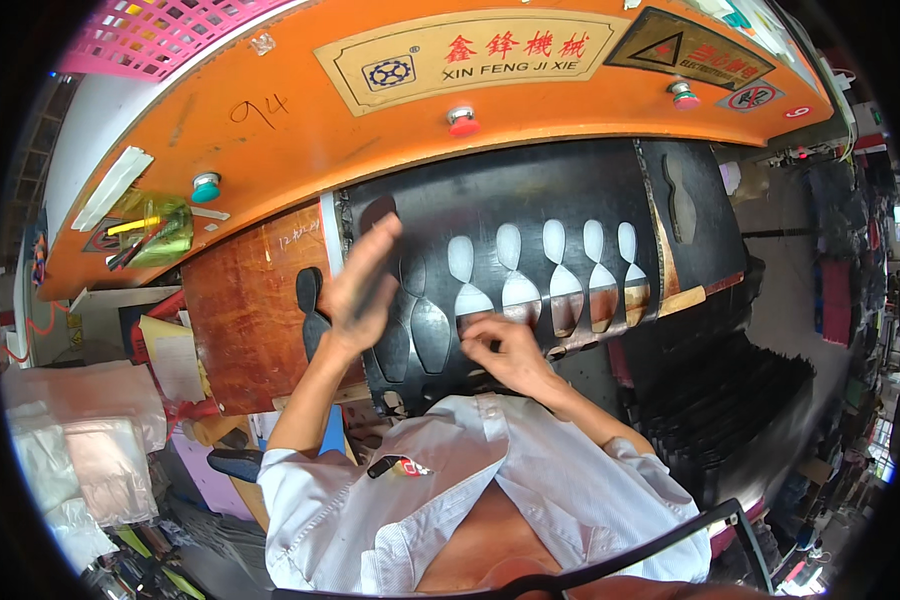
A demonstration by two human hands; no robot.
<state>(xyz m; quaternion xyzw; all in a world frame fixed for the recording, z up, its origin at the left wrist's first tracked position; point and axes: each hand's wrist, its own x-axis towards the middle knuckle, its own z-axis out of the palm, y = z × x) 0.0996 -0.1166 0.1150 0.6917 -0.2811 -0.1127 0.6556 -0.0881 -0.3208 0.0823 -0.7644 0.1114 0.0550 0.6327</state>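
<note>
A black sheet (pixel 530 200) lies on the press bed under the orange press head. It has a row of sole-shaped holes (pixel 560 275), and two cut black soles (pixel 430 335) still sit in it at the left. My left hand (pixel 360 285) is raised over the sheet's left end, fingers stretched up, with a dark sole-shaped piece (pixel 375 295) pressed between thumb and fingers. My right hand (pixel 505 350) rests on the sheet's near edge. Its fingers are curled and pinch the sheet beside the cut soles.
The orange press head (pixel 270 120) spans the top, with red buttons (pixel 462 121) and a green button (pixel 205 186). A brown board (pixel 250 310) lies at the left. A pink basket (pixel 160 35) stands above, black stacked material (pixel 730 400) at the right, and plastic bags (pixel 90 440) at the lower left.
</note>
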